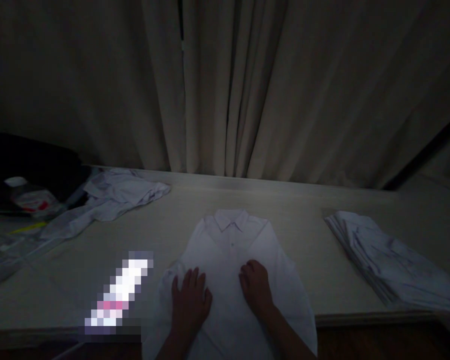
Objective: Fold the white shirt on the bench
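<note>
A white collared shirt (228,280) lies front side up with its collar pointing away from me, and its lower part reaches past the table's near edge. My left hand (189,297) rests flat on the left side of the shirt, fingers spread. On the other side of the front, close to the button line, my right hand (255,287) has its fingers curled and pressed together against the cloth. Its fingertips are partly hidden in the dim light. The shirt's sleeves are hard to make out.
A stack of folded white shirts (393,262) lies on the table (300,210) at right. A crumpled white garment (123,192), a bottle (33,197) and a dark bag (30,155) are at left. A bright pixelated patch covers something at front left. Curtains (217,90) hang behind.
</note>
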Available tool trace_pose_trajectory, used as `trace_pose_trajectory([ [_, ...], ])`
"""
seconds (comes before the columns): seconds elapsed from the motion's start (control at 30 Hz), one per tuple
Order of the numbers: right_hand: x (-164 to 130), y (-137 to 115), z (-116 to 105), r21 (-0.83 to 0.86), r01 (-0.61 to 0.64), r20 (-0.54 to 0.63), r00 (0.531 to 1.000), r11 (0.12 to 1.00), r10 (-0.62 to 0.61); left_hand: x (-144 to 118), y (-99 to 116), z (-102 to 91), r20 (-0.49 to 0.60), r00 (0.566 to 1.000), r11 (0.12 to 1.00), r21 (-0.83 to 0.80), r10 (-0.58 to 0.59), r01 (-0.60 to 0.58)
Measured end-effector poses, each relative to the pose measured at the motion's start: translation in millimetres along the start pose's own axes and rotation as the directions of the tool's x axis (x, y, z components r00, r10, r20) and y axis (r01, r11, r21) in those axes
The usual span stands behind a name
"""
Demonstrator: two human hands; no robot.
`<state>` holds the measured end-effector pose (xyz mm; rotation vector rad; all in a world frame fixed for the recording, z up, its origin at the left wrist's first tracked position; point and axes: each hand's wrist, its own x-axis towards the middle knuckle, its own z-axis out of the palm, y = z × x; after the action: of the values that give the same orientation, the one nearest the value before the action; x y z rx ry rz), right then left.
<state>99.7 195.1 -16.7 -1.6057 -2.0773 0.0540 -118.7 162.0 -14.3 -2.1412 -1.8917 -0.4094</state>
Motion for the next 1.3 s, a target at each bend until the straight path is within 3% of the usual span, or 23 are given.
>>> trace_pose_trajectory([
  [0.13,13.9,23.6,-4.6,-0.113,-0.076,-0.031,0.997,0.991,0.073,14.3,-0.5,-2.6,-0.022,0.999,0.999,0.032,0.034,-0.033],
  [0.3,15.7,46.1,-0.9,-0.115,-0.12,-0.03,0.993,0.986,0.117,14.3,-18.4,27.0,-0.133,0.988,0.997,0.023,0.073,-0.07],
  [0.4,12.3,49.3,-1.2,-0.106,-0.138,-0.034,0.99,0.985,0.135,9.3,-23.9,35.8,-0.116,0.992,0.999,-0.02,0.041,-0.044],
  [0.6,44.3,29.7,-0.1,-0.056,-0.135,-0.032,0.991,0.989,0.133,8.6,-19.7,31.1,-0.061,0.998,0.997,-0.081,-0.018,0.013],
  [0.73,84.9,3.0,20.0,0.009,-0.084,-0.01,0.996,0.996,0.084,7.7,-18.7,30.1,-0.047,0.998,0.995,-0.095,-0.047,0.043],
  [0.83,99.6,-8.1,36.6,0.041,-0.088,0.012,0.996,0.995,0.088,6.0,-18.2,28.6,-0.04,0.998,0.993,-0.111,-0.051,0.046],
  [0.97,97.8,-5.5,49.3,0.072,-0.126,0.015,0.992,0.989,0.125,6.1,-17.2,25.4,-0.001,0.997,0.988,-0.134,-0.077,0.076],
  [1.13,96.8,-1.6,48.7,0.111,-0.137,0.008,0.991,0.984,0.136,6.4,-16.7,22.2,0.016,0.996,0.986,-0.14,-0.085,0.086],
  [1.3,86.6,-24.3,39.2,0.157,-0.083,-0.014,0.996,0.984,0.086,5.7,-15.3,18.8,0.001,0.996,0.986,-0.139,-0.089,0.088],
])
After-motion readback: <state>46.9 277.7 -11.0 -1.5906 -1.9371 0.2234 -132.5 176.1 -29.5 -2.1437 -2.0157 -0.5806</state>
